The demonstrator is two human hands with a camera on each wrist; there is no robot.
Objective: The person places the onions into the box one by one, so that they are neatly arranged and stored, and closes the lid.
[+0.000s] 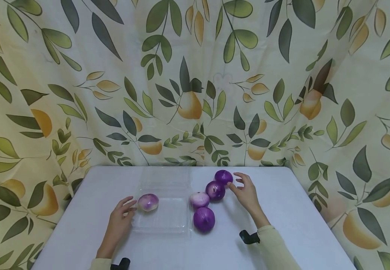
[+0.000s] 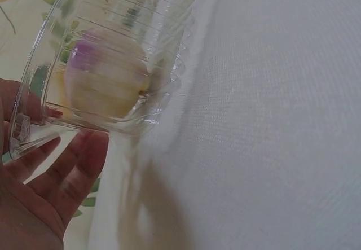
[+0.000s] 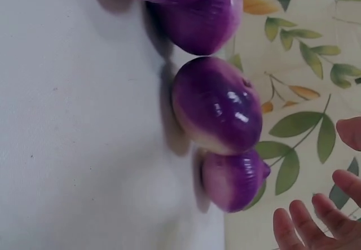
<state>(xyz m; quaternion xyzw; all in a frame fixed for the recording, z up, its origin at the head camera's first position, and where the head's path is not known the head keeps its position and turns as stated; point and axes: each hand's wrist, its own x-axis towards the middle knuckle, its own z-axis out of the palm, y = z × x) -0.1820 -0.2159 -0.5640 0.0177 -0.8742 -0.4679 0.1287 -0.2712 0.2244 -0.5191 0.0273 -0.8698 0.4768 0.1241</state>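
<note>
A clear plastic clamshell box (image 1: 174, 215) lies unfolded on the table, and one purple-and-white onion (image 1: 148, 202) sits at its left side. My left hand (image 1: 119, 221) is at the box's left edge, fingers loosely extended beside that onion. In the left wrist view, the fingers (image 2: 84, 165) lie right at the clear rim (image 2: 31, 69), with the onion showing through the plastic. Right of the box stands a curved row of several purple onions (image 1: 204, 219). My right hand (image 1: 245, 191) hovers by the farthest onion (image 1: 223, 177), fingers spread, holding nothing.
The white table (image 1: 269, 195) ends at a patterned curtain (image 1: 195, 93) with leaves and fruit, hanging behind and at both sides. A black wrist mount (image 1: 249, 237) juts from the right sleeve, another (image 1: 120, 264) from the left.
</note>
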